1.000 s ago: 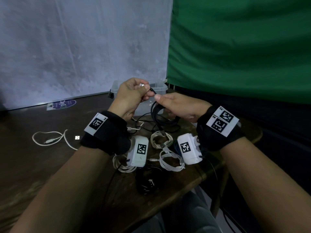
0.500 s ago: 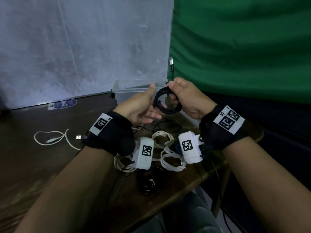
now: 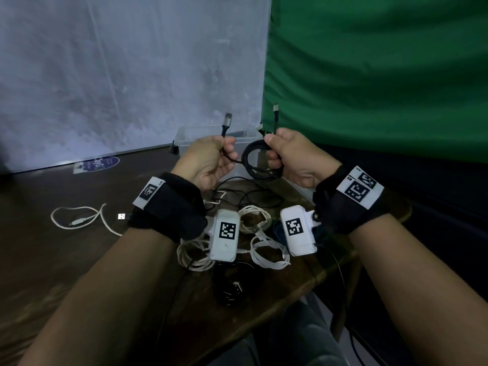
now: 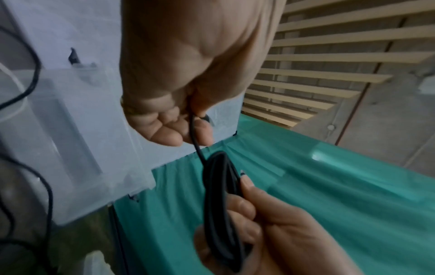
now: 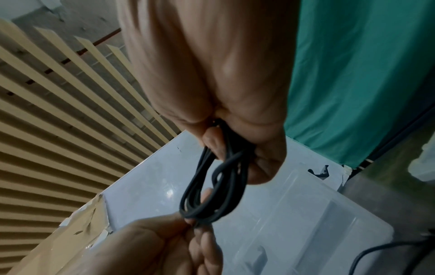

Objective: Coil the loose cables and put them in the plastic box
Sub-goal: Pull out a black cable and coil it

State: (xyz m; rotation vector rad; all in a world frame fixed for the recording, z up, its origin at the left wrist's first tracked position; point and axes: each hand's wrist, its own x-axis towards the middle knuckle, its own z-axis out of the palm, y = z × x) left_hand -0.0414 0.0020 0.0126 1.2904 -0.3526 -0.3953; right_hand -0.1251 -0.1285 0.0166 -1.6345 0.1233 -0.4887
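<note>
A black cable is wound into a small coil held in the air just in front of the clear plastic box. My right hand grips the coil, and one plug end sticks up above its thumb. My left hand pinches the other end of the cable, whose plug points upward. The two hands are a short gap apart. On the table below lie several coiled white cables and a coiled black cable.
A loose white cable with a USB plug lies on the dark wooden table at the left. A thin black cable sprawls before the box. A grey wall stands behind the table; a green curtain hangs right. The table's edge runs near my right wrist.
My left hand has moved from touching the coil to pinching the cable's free end, which now sticks up. The hands have drawn slightly apart; the right still holds the coil.
</note>
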